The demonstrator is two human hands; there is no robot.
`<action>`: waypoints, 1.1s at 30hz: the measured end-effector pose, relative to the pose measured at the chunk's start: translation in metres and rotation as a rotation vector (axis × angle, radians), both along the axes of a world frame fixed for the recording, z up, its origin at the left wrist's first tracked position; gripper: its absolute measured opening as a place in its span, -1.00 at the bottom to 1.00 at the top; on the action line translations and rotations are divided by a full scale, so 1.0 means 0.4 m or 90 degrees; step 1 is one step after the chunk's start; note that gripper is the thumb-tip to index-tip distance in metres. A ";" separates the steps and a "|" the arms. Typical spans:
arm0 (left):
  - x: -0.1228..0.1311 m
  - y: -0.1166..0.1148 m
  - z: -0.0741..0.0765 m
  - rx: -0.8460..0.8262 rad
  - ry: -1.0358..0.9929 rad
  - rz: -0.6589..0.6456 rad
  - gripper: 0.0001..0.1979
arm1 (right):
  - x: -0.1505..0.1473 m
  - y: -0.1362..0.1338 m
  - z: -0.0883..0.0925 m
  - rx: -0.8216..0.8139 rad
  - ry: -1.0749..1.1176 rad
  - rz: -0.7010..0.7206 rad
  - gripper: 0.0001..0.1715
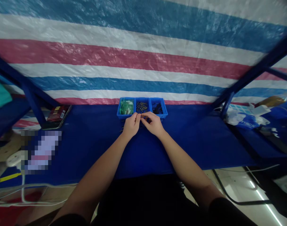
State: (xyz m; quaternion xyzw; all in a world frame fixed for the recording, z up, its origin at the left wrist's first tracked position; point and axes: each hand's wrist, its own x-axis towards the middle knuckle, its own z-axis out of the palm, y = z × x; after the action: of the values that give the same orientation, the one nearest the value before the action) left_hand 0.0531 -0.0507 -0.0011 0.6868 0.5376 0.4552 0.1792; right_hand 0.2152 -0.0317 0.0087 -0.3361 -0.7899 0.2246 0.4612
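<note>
Close together at the front of three joined blue bins (165,112), my left hand (131,125) and my right hand (154,123) are both closed, fingertips pinched toward each other. Something small and thin shows between them, too tiny to name. In the left bin lies a clear green plastic bag (127,107). The middle bin holds many small, slim metallic pieces (142,107), and dark parts (157,108) fill the right one. A few dark bits lie on the table by my left hand, partly hidden by it.
A blue-covered table (91,144) spans the view, with a striped plastic sheet (143,59) behind it. On the left are a dark red box (56,113) and a blurred-out flat item (43,150). Blue frame posts (31,94) flank both sides; plastic packaging (247,117) sits at right.
</note>
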 end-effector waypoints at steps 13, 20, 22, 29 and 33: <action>0.003 -0.005 0.003 -0.009 0.002 0.002 -0.60 | -0.002 -0.007 0.003 -0.036 -0.009 -0.039 -0.82; 0.004 -0.006 0.004 -0.010 0.004 0.001 -0.61 | -0.002 -0.005 -0.002 -0.026 -0.012 -0.036 -0.81; 0.005 -0.005 0.005 -0.009 0.005 0.001 -0.61 | -0.001 -0.005 -0.001 -0.014 -0.010 -0.025 -0.80; 0.006 -0.004 0.003 -0.006 0.008 -0.004 -0.61 | 0.000 -0.002 0.003 -0.004 -0.010 -0.026 -0.82; 0.007 -0.005 0.004 -0.006 0.010 -0.008 -0.61 | -0.001 0.000 0.002 0.009 0.006 -0.043 -0.83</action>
State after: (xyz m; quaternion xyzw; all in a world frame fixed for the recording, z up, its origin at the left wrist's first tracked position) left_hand 0.0558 -0.0528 0.0004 0.6926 0.5370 0.4464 0.1808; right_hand 0.2147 -0.0318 0.0096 -0.3586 -0.7773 0.2050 0.4746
